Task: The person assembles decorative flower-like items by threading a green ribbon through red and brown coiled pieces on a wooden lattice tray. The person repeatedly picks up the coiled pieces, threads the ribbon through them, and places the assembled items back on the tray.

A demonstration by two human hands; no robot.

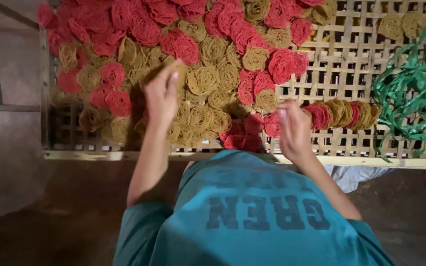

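Bamboo lattice rack (351,54) is carrying dozens of round noodle-like crackers, too heaped to count exactly: red coils (181,45) and yellow coils (203,80) are lying mixed across its left half. One row of about eight coils (341,114) is standing on edge beside the right hand (294,129), which is pinching its end. The left hand (161,96) is closing on a yellow coil in the heap. One bundle of green plastic strips (408,93) is lying at the right.
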